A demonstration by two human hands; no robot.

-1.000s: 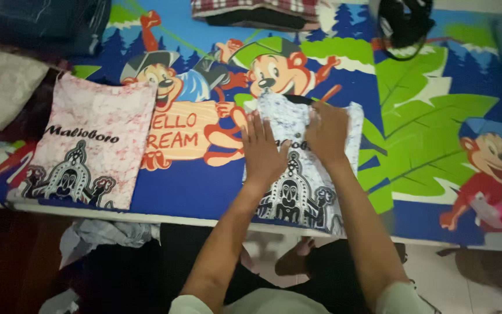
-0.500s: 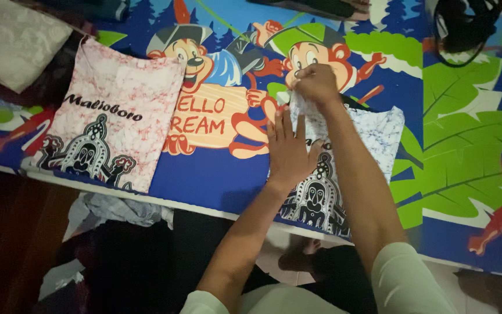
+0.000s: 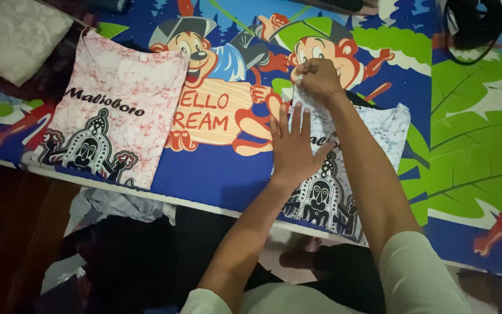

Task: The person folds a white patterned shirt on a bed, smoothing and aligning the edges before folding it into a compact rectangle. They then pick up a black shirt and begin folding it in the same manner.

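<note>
Head view shows your left hand (image 3: 293, 145) pressed flat, fingers spread, on the white-and-blue marbled shirt (image 3: 379, 131) — it grips nothing. Your right hand (image 3: 316, 77) is clenched around a bunch of that shirt's far edge, pinching the cloth just beyond the left fingertips. This shirt lies right of centre on the cartoon-printed sheet (image 3: 466, 104), its black printed figure hanging over the near edge. A pink marbled shirt (image 3: 117, 110) (same kind of black print) lies flat well to the left — apart from both hands.
</note>
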